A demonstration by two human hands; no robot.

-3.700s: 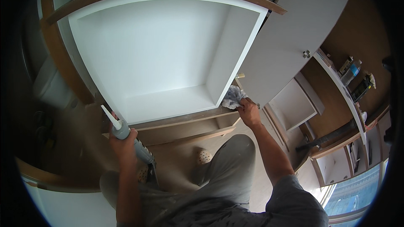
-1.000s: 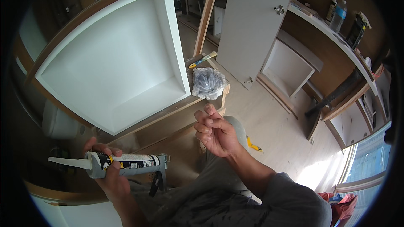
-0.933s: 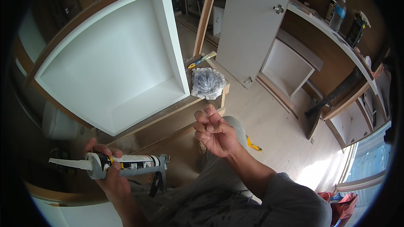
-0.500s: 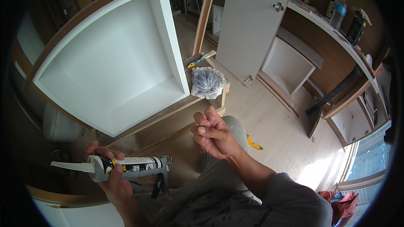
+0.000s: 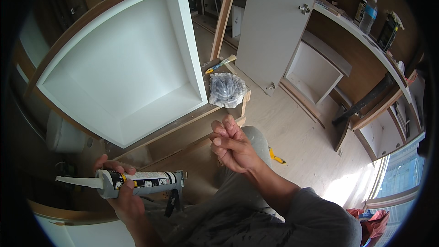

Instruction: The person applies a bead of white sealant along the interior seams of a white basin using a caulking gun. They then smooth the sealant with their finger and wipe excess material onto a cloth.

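My left hand (image 5: 125, 201) is wrapped round a caulking gun (image 5: 179, 182) loaded with a sealant cartridge (image 5: 151, 178). Its long white nozzle (image 5: 77, 181) points to the left, and the black trigger hangs below the rear end. Above my right knee, my right hand (image 5: 233, 148) is closed, with thumb and fingertips pressed together. Whatever may be between those fingers is too small or hidden to make out. Just beyond it, a crumpled grey-and-white cloth-like bundle in clear wrapping (image 5: 227, 90) rests on the wooden base. A paintbrush (image 5: 221, 64) lies behind the bundle.
A white open cabinet box (image 5: 123, 64) with wooden edging stands at the left. Ahead is a grey door panel (image 5: 274, 27) with hinges. A yellow-handled tool (image 5: 277, 156) lies on the floor right of my knee. A counter (image 5: 352, 27) at the right holds a water bottle (image 5: 368, 16).
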